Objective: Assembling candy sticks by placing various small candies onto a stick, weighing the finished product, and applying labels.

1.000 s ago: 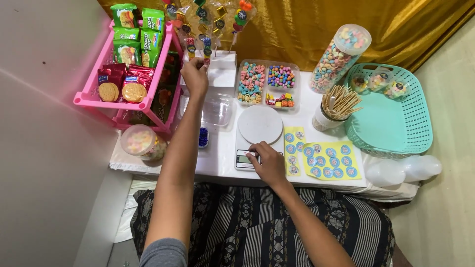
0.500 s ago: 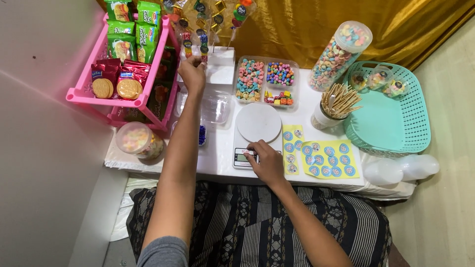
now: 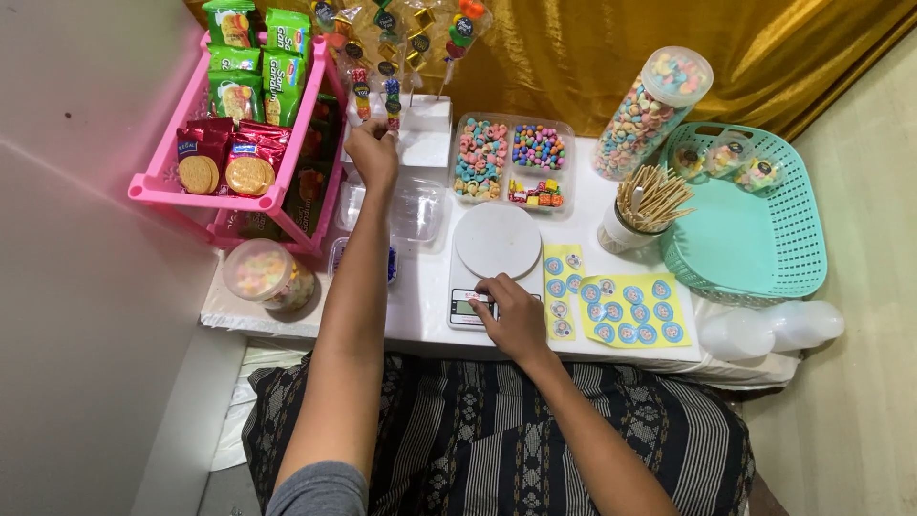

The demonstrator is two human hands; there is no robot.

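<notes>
- The left hand (image 3: 373, 153) is reaching far across the tabletop (image 3: 420, 296) to the candy skewers (image 3: 387, 91) standing in a white foam block (image 3: 423, 134); its fingers are pinching closed at the base of one skewer.
- The right hand (image 3: 511, 315) is resting on the front edge of the white kitchen scale (image 3: 492, 263), fingers curled loosely over the display and holding nothing.
- Because the skewers are crowding together, the pinching fingers are likely brushing their neighbours, and one could tip out of the block.
- The outstretched forearm is passing just above the clear plastic cups (image 3: 406, 205) and beside the pink rack (image 3: 234, 143) of snack packets; dropping the elbow could be knocking the cups over.
- The candy jar (image 3: 267, 275) is sitting near the tabletop's left corner, so a nudge from the arm could be sending it off.
- Weight from the right hand on the scale could be skewing any reading.
</notes>
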